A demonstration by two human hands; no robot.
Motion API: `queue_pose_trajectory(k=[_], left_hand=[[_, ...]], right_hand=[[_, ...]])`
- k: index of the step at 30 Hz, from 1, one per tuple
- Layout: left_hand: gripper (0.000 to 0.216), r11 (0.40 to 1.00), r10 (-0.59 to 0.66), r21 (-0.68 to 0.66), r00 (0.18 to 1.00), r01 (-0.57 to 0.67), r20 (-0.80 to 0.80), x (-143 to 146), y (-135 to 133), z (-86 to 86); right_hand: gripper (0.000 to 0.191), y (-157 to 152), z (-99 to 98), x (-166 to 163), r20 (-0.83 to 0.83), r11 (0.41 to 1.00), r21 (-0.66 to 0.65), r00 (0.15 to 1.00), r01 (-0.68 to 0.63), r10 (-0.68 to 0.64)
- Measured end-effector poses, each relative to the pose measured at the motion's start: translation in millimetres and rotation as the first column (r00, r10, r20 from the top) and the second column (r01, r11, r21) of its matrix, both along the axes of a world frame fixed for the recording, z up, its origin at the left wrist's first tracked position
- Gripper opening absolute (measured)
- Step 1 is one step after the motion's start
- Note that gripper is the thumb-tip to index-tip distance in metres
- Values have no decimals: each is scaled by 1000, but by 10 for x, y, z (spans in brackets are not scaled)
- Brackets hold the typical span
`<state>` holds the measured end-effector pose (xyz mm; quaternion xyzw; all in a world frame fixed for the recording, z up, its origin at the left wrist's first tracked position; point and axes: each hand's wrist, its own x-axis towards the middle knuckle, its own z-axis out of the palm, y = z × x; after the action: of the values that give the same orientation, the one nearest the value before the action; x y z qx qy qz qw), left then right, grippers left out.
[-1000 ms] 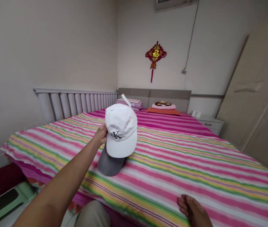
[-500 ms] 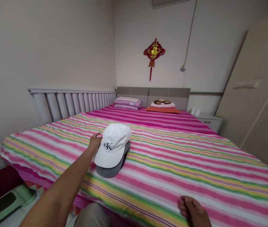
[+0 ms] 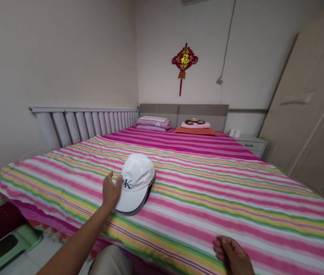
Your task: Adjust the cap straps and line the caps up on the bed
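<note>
Now, striped bedsheet [image 3: 196, 193] fills near scene. White "CK" baseball cap [image 3: 139, 172], left of centre, sits lower than moment ago, nested over grey cap [image 3: 139, 207]; stack seems self-supporting. Left hand [image 3: 111, 193] has loosened, fingers parted at cap's left, contact unclear. Right hand [image 3: 232, 252], near right, loosely curled, apparently empty.

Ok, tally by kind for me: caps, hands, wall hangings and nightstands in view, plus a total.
Caps: 2 (white cap; grey cap, mostly hidden under it)
Hands: 2 (left hand; right hand)
Red wall hanging: 1
Nightstand: 1
Total: 6
</note>
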<state>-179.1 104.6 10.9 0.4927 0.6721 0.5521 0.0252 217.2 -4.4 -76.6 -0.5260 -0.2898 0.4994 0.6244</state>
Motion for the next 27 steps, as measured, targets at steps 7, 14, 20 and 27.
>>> queue_pose_trajectory(k=[7,14,20,27], left_hand=[[71,994,-50,-107,716,-35,-696,308,-573,-767],[63,981,-104,-182,599,-71,-794,297,-368,-571],[60,961,-74,-204,533,-189,-843,239,-207,-374],[49,995,-29,-63,387,-75,-922,249,-160,-557]], right_hand=[[31,20,-47,0,-7,1000,26,1000,-7,7],[31,-8,-17,7,-7,1000,24,1000,-14,14],[38,16,-107,51,21,1000,-2,1000,-13,13],[37,32,-123,37,17,1000,6,1000,-18,18]])
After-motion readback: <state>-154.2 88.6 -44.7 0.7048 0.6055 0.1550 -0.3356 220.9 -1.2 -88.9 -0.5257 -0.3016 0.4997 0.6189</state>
